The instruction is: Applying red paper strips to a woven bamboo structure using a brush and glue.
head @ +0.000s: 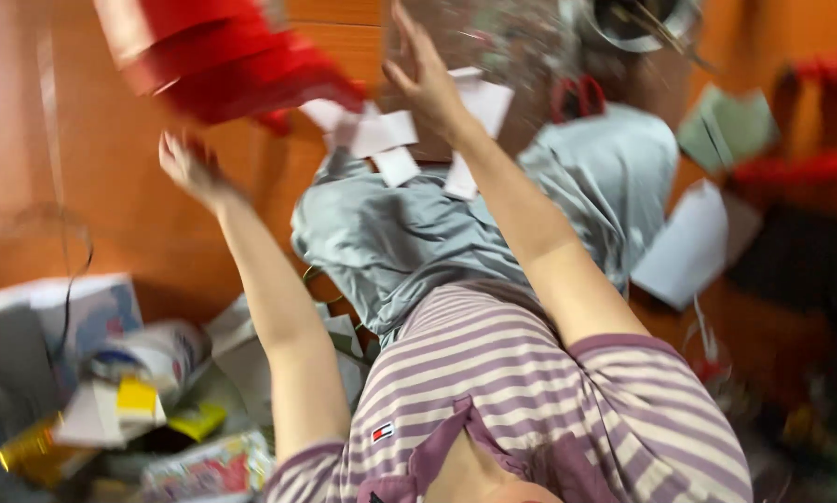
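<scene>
My left hand (187, 166) reaches under the blurred red sheets (223, 61), fingers apart; my right hand (423, 74), fingers spread, hovers over the white paper slips (381, 135) on my lap. Both look light, flimsy, easily creased; I'd pinch an edge.

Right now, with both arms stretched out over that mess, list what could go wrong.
1. The left hand is open by the red stack; a bump might tip it.
2. The right hand reaches over loose white slips; it may scatter them.
3. The red scissors lie near that hand; a blind reach might catch them.
</scene>
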